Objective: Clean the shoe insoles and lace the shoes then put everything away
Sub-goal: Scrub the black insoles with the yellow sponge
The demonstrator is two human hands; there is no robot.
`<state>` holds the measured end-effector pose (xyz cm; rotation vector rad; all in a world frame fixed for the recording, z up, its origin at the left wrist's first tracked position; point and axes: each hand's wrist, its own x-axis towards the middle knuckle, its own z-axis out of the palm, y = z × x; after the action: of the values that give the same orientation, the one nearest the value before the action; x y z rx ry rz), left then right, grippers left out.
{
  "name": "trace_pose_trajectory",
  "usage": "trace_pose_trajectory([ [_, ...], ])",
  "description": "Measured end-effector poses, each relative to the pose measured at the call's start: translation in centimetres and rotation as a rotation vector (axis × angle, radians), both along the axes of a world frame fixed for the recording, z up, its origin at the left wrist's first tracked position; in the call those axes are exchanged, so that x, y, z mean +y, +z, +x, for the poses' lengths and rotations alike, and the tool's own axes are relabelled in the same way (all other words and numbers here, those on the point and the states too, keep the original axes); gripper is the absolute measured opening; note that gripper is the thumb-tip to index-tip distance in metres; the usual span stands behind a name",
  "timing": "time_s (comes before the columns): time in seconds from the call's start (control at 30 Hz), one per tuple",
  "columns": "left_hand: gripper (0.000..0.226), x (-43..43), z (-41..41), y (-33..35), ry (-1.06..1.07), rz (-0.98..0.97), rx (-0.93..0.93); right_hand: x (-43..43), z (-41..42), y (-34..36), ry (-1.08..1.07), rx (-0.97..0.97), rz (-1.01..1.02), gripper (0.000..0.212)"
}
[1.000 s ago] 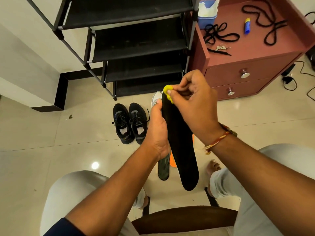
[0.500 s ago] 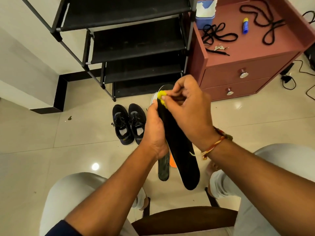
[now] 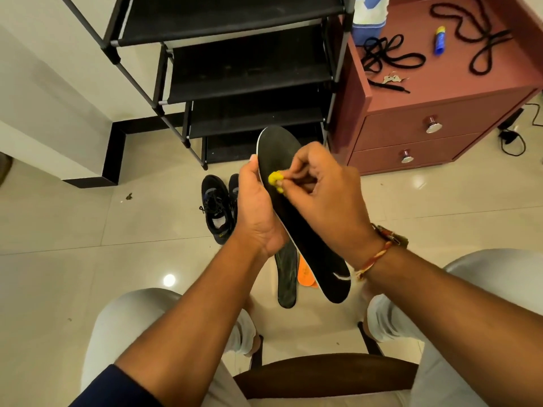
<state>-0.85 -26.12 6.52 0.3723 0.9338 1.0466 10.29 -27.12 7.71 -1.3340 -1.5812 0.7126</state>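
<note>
1. The black insole [image 3: 305,230] is held in the air in front of the person's knees, its toe end toward the shoe rack [image 3: 235,71] and its heel end, with a white mark, toward the chair [image 3: 323,374]. A second ago the yellow cloth wad [image 3: 275,181] sat at the insole's very tip; now a broad stretch of toe shows beyond it, so the wad has come down the surface toward the middle.
2. Judged from this, the wiping stroke has covered the toe area and is working heelward; cleaning of this insole is under way, with lacing and putting away not yet begun.
3. The right hand [image 3: 323,198] pinches the wad between thumb and forefinger tips, the other fingers curled behind, and presses it on the insole's upper face near its left edge.
4. The left hand [image 3: 258,210] grips the insole's left edge from beneath, fingers wrapped round the underside, thumb just beside the wad.
5. Below the insole, a dark insole [image 3: 286,277] and an orange insole [image 3: 305,274] lie on the floor, touching each other.
6. Left of the held insole, partly hidden by the left hand, stands a pair of black shoes [image 3: 216,210], already laced.
7. Beyond the insole to the right, loose black laces [image 3: 388,57] lie on the red cabinet [image 3: 426,133].
</note>
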Motion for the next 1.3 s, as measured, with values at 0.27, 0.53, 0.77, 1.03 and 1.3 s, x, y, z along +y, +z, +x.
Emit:
trace_pose_trajectory([
  [0.27, 0.073, -0.3, 0.1, -0.1, -0.007, -0.025, 0.046, -0.8, -0.7, 0.1, 0.011, 0.155, -0.119, 0.025],
  [0.53, 0.077, -0.9, 0.9, 0.3, -0.054, -0.006, 0.065, 0.6, 0.8, -0.3, -0.04, -0.047, 0.032, 0.021],
  [0.77, 0.072, -1.5, 1.9, 0.4, -0.161, -0.01, 0.173, 2.6, 3.5, -0.7, -0.232, 0.019, -0.011, 0.023],
  [1.03, 0.073, -1.8, 1.7, 0.4, -0.181, 0.006, 0.175, 1.5, 1.5, -0.1, -0.12, 0.088, 0.024, 0.022],
  [1.3, 0.073, -2.2, 2.3, 0.2, -0.249, -0.009, 0.197, 1.4, 2.1, 0.1, -0.163, 0.164, -0.001, 0.023],
])
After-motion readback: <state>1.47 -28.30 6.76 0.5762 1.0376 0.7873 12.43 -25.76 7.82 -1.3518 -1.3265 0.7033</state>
